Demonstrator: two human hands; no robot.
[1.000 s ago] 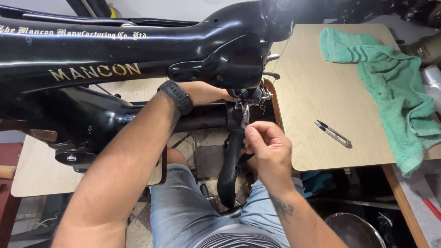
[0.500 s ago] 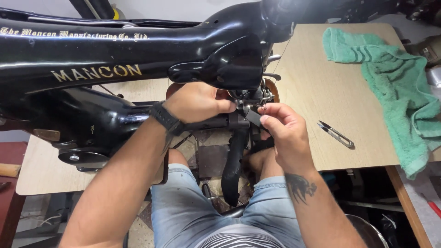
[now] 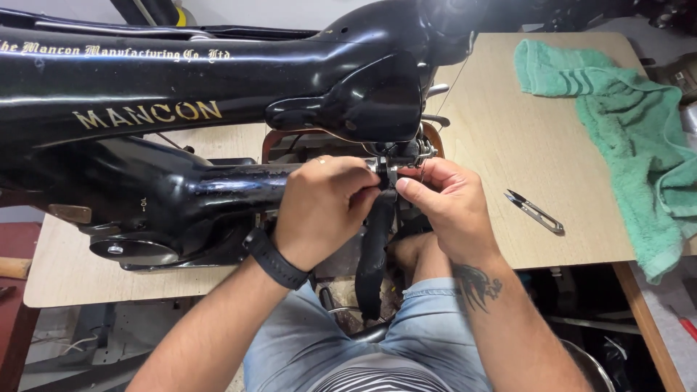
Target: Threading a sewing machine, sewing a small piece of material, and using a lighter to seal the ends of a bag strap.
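A big black sewing machine (image 3: pixel 181 116) with gold lettering spans the wooden table (image 3: pixel 530 145). A black strap (image 3: pixel 374 247) hangs down from under its needle area (image 3: pixel 406 154). My left hand (image 3: pixel 323 207), with a dark wristband, grips the top of the strap at the machine's narrow arm. My right hand (image 3: pixel 446 199) pinches the strap's upper end from the right, fingertips meeting the left hand's. Both hands sit directly below the needle and presser foot, which are partly hidden.
Small thread snips (image 3: pixel 536 212) lie on the table to the right of my hands. A green towel (image 3: pixel 632 138) drapes over the table's right edge. My knees in blue denim shorts sit below the table's front edge.
My left hand has come down from behind the machine head and closed on the strap's top. My right hand rose from lower on the strap up to the needle area.
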